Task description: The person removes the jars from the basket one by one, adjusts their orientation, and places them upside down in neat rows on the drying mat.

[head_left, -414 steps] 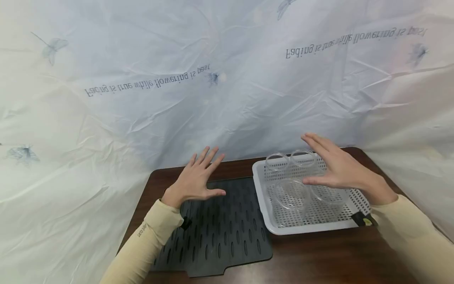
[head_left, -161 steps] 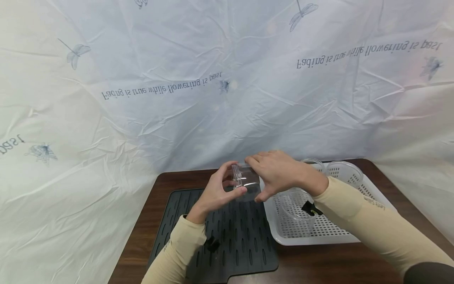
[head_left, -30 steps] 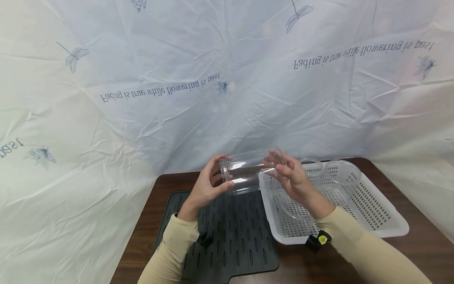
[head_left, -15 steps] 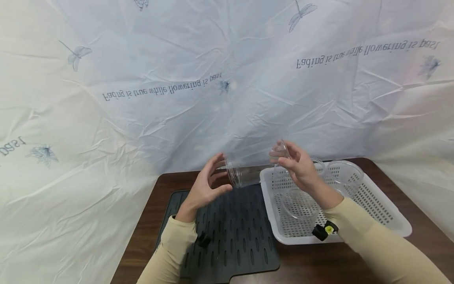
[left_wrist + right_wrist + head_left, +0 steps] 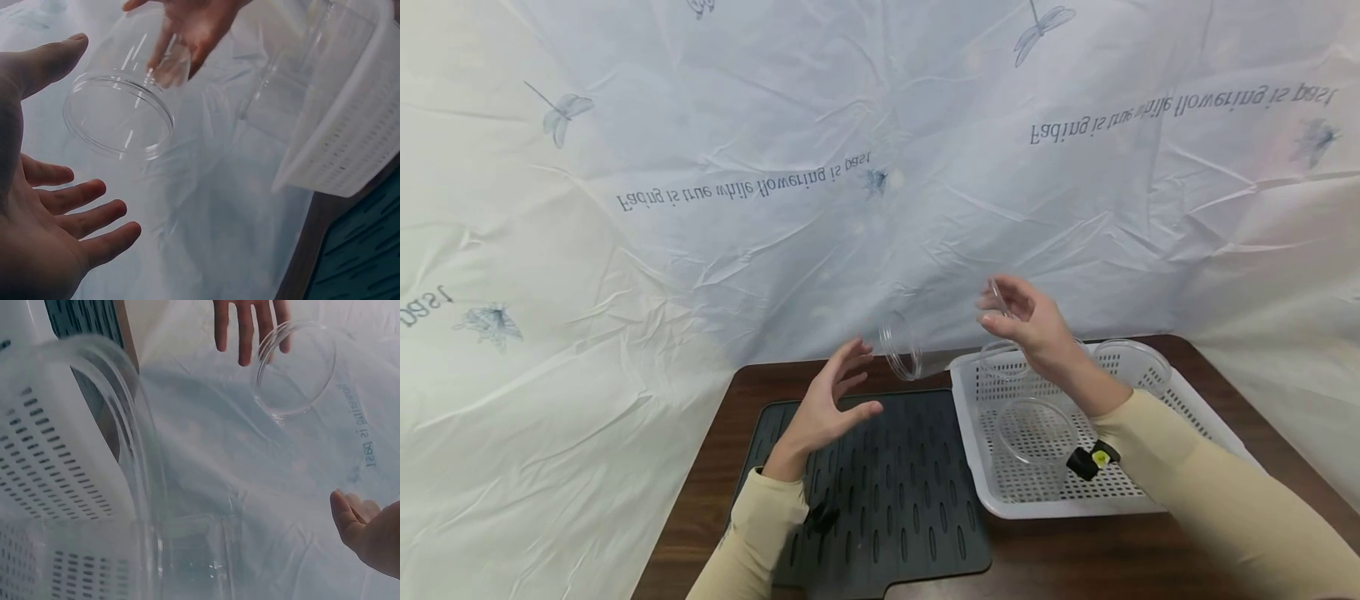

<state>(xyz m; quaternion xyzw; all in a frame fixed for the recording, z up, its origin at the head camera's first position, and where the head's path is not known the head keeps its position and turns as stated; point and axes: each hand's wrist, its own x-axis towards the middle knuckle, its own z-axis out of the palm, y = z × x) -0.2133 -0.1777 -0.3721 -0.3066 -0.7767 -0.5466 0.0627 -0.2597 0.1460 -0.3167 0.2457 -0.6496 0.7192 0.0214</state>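
My right hand (image 5: 1033,325) grips a clear, empty-looking jar (image 5: 904,348) by its base end, with the jar tilted sideways in the air and its threaded mouth towards the left. In the left wrist view, right fingers show through the jar (image 5: 125,94). Apart from the mouth, my left hand (image 5: 820,408) has its fingers spread and touches nothing. Below the right hand stands a white perforated basket (image 5: 1037,509) with several clear jars, one in front (image 5: 1036,429) and others behind. A dark ribbed mat (image 5: 887,500) lies under the left hand.
The brown wooden table (image 5: 688,517) carries both mat and basket, side by side. A pale printed curtain (image 5: 775,250) hangs close behind the table and along its sides. In the right wrist view, a jar (image 5: 134,425) in the basket looms close to the camera.
A second ago both hands held the jar between them. The left hand has since let go and drawn back to the left, while the right hand has lifted the jar slightly upward.
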